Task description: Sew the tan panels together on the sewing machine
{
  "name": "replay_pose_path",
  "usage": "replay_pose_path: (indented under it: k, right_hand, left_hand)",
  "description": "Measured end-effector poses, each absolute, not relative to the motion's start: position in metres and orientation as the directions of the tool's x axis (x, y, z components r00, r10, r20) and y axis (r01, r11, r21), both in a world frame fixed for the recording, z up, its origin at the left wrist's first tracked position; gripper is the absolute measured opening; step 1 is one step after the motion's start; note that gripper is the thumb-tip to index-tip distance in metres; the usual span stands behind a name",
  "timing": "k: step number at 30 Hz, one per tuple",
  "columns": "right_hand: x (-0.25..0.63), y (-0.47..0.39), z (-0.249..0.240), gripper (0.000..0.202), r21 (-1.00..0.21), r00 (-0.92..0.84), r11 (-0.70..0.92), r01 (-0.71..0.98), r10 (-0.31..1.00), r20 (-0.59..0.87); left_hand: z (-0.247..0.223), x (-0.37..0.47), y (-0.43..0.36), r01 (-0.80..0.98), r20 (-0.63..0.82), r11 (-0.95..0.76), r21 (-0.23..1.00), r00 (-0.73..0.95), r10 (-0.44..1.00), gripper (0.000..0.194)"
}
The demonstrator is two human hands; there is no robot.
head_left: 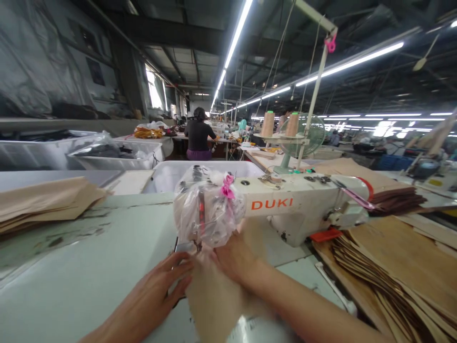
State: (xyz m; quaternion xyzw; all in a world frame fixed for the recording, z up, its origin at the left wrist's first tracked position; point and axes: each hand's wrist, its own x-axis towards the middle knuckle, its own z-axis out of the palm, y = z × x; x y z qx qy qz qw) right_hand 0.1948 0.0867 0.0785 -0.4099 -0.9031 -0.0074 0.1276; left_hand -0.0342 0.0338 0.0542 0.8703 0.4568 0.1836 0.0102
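"At the plastic-wrapped end of the sewing machine (271, 205), where is the tan piece (214, 300), and how does it point?"

"Between the worker's two hands, directly in front of that end. Its long axis runs from the lower edge of the view away from the worker, towards the needle area, the far end slightly left of the near one. It narrows visibly at the far end; the lower part is blurred"

"State of the hands?"

"The left hand (169, 281) is bent, thumb apart from forefinger, tips at the left edge of the piece; I cannot tell whether they pinch it. The right hand (233, 257) is at the far right side, partly hidden by the plastic bag (210, 214); its grip cannot be told either"

"Surface and room?"

"The surface (89, 257) is pale green, marked and scuffed at the left. Tan sheets (46, 200) lie at far left, and a fanned stack (403, 267) at right. A white bin (250, 170) stands behind the machine. Two thread cones (267, 125) are upright on a stand. Further back, a person in a dark top (200, 136) sits with back turned, beneath long tube lights (237, 35)"
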Motion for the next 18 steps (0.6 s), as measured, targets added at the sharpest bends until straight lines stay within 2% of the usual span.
replay_pose_path:
  k: [3, 6, 9, 13, 18]
  right_hand:
    - [0.191, 0.055, 0.071, 0.033, -0.096, -0.522, 0.552, 0.828, 0.822, 0.227]
    - [0.188, 0.040, 0.060, 0.041, -0.185, -0.517, 0.552, 0.813, 0.831, 0.204]
    - [0.192, 0.043, 0.047, 0.051, -0.303, -0.550, 0.593, 0.746, 0.805, 0.221]
    - [0.206, 0.056, 0.048, 0.048, -0.367, -0.624, 0.659, 0.656, 0.748, 0.228]
    - [0.207, 0.055, 0.056, 0.047, -0.402, -0.625, 0.649, 0.646, 0.752, 0.209]
  left_hand:
    - [0.056, -0.038, 0.034, 0.788, 0.310, -0.549, 0.278, 0.468, 0.828, 0.031]
    - [0.056, -0.040, 0.038, 0.764, 0.306, -0.583, 0.274, 0.506, 0.807, 0.034]
    - [0.052, -0.042, 0.041, 0.749, 0.306, -0.625, 0.222, 0.555, 0.774, 0.046]
    - [0.043, -0.044, 0.042, 0.734, 0.327, -0.661, 0.159, 0.592, 0.737, 0.056]
    - [0.038, -0.046, 0.042, 0.732, 0.473, -0.680, -0.045, 0.615, 0.631, 0.068]
